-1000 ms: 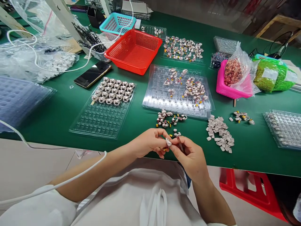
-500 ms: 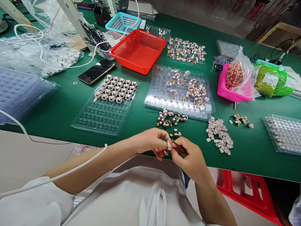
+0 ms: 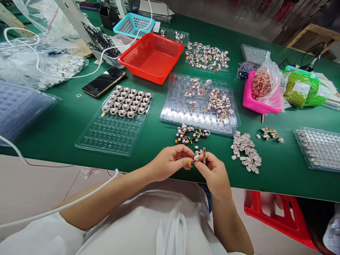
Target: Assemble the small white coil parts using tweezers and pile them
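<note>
My left hand (image 3: 171,162) is closed, pinching a small pearly earbud (image 3: 196,157) with a yellow tab between thumb and fingertips. My right hand (image 3: 215,173) meets it from the other side, its thumb and fingertip touching the earbud. A slim tool that looks like tweezers (image 3: 204,156) is held in the right fingers, standing upright with a reddish tip. Just beyond my hands lies a pile of wired earbud parts (image 3: 183,134) with yellow tabs. To the right is a heap of small pale caps (image 3: 245,150).
A clear tray (image 3: 106,134) holds rows of shiny shells (image 3: 127,101) on the left. Stacked clear trays (image 3: 172,113) carry more wired parts. Behind are a phone (image 3: 103,82), a red basket (image 3: 151,58) and a pink basket (image 3: 261,104). A white cable (image 3: 87,194) crosses my left arm.
The earbud has turned, so its yellow tab now shows on the left. The tool in my right hand has swung from slanting to upright. Both hands stay together near the table edge.
</note>
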Demonstrator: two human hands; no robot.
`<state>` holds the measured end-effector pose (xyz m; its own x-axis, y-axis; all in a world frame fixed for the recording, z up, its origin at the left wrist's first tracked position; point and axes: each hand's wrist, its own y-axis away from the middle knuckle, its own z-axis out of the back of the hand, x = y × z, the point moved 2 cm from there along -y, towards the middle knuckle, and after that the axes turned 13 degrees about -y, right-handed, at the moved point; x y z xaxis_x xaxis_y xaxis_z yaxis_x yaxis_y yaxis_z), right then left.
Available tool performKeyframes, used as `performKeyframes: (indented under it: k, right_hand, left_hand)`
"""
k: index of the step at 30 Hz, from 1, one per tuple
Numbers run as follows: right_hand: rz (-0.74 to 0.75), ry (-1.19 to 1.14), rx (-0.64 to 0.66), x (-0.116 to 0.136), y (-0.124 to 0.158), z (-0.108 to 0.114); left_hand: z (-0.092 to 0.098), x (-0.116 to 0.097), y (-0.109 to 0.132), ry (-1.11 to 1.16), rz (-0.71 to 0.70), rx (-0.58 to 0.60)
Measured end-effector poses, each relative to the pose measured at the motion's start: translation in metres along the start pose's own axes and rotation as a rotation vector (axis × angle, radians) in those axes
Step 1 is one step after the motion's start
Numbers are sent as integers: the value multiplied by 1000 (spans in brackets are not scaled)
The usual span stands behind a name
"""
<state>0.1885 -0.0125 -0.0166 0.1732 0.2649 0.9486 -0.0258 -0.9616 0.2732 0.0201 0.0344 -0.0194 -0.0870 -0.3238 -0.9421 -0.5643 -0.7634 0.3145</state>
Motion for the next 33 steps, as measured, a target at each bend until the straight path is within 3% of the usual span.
performKeyframes:
  k: [7, 13, 21, 28, 33]
  right_hand:
    - [-25, -46, 36, 0, 1, -2]
    - [-16, -38, -14, -5, 0, -6]
    - [-1, 33, -45, -2, 1, -10]
    - [3, 105, 13, 2, -2, -9]
    - [138, 221, 44, 13, -2, -12]
  left_hand:
    - [1, -1, 0, -211, -121, -26]
    - [3, -10, 4, -511, -185, -82]
    - [5, -7, 4, -467, -141, -87]
    - [8, -8, 5, -492, -142, -84]
    - [8, -5, 4, -455, -96, -76]
